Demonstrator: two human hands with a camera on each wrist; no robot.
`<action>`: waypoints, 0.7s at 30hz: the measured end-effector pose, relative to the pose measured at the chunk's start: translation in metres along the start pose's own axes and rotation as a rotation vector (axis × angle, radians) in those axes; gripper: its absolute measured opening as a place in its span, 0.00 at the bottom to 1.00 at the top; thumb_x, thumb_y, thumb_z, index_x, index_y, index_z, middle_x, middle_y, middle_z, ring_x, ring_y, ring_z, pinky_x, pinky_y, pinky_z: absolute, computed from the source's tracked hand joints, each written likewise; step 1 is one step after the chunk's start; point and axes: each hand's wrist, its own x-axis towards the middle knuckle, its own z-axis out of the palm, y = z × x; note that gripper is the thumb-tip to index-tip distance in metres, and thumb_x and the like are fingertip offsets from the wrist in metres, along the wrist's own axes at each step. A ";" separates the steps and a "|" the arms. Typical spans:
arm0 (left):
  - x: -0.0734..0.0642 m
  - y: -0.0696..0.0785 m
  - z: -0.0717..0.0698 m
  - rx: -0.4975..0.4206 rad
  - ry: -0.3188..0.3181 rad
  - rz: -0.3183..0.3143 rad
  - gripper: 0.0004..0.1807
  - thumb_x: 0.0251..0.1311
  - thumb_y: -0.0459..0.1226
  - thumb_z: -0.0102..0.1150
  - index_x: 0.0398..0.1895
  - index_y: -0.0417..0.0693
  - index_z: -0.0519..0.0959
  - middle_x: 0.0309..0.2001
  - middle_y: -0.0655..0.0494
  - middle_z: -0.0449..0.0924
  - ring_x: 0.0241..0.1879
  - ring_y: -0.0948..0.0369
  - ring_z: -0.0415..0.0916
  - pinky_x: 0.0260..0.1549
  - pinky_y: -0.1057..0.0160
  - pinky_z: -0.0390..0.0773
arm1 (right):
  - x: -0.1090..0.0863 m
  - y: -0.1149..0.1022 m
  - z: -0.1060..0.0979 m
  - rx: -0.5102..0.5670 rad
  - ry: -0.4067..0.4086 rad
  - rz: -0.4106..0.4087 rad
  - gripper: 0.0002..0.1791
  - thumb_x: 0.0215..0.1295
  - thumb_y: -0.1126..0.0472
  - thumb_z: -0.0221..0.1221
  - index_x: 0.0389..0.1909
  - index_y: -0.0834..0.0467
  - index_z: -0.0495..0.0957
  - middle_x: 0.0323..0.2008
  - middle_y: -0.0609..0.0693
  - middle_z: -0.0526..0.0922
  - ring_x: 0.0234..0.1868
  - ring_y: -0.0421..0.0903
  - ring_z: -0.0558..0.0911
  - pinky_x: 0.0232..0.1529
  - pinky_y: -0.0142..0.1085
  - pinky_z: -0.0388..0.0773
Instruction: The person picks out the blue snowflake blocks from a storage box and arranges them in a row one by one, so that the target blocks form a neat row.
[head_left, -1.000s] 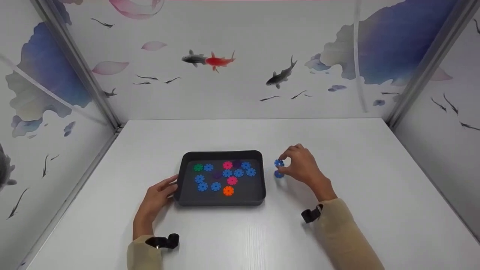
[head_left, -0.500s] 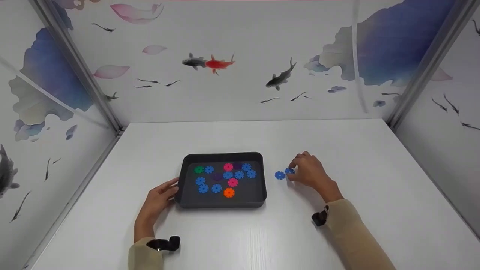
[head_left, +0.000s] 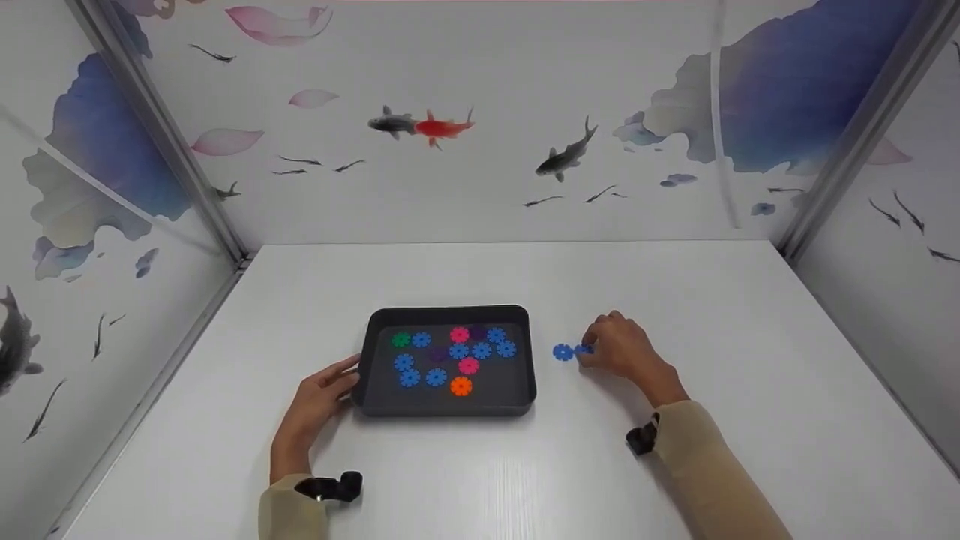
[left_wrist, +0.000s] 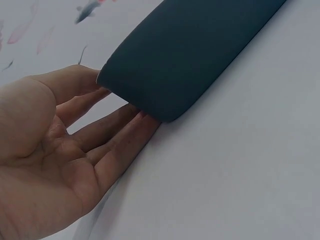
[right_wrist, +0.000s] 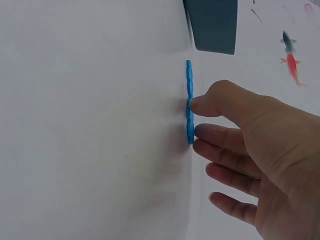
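My right hand (head_left: 619,345) pinches a blue notched disc (head_left: 583,349) between thumb and fingertips, just to the right of the tray. A second blue notched disc (head_left: 562,352) sits edge to edge with it on the tray side. In the right wrist view the two blue discs (right_wrist: 189,102) form one thin line, seen edge-on, with the thumb near their meeting point. My left hand (head_left: 319,397) touches the left side of the dark grey tray (head_left: 442,410). In the left wrist view its thumb meets the tray's rim, and its extended fingers are partly hidden behind the tray (left_wrist: 165,65).
Inside the tray lie several blue notched discs (head_left: 436,377), two pink ones (head_left: 468,366), two dark purple ones, a green one (head_left: 401,340) and an orange one (head_left: 461,386). Printed panels (head_left: 495,67) enclose the white table (head_left: 450,480) at the back and sides.
My right hand has moved right and slightly down with its disc. The held disc, first above the other one, now lies to its right, turned more edge-on. The left hand stays at the tray.
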 end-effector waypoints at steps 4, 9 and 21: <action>0.000 -0.001 0.000 0.002 -0.001 0.001 0.26 0.73 0.41 0.53 0.73 0.52 0.69 0.76 0.44 0.62 0.74 0.45 0.62 0.73 0.46 0.64 | 0.000 -0.001 -0.001 0.037 0.004 -0.007 0.17 0.56 0.54 0.71 0.43 0.60 0.88 0.45 0.56 0.85 0.48 0.53 0.77 0.56 0.52 0.79; 0.001 -0.001 0.000 -0.016 -0.002 -0.005 0.26 0.73 0.40 0.54 0.73 0.52 0.69 0.75 0.44 0.63 0.74 0.45 0.62 0.73 0.46 0.65 | -0.002 -0.009 -0.007 0.112 0.014 -0.039 0.20 0.57 0.51 0.71 0.46 0.59 0.86 0.48 0.56 0.84 0.54 0.55 0.77 0.59 0.53 0.79; 0.002 -0.002 0.000 -0.024 0.003 -0.002 0.26 0.73 0.41 0.54 0.73 0.51 0.69 0.75 0.44 0.64 0.74 0.45 0.63 0.72 0.48 0.67 | 0.000 -0.044 -0.014 0.270 0.012 -0.116 0.24 0.60 0.49 0.70 0.53 0.58 0.83 0.49 0.52 0.83 0.56 0.55 0.78 0.57 0.52 0.79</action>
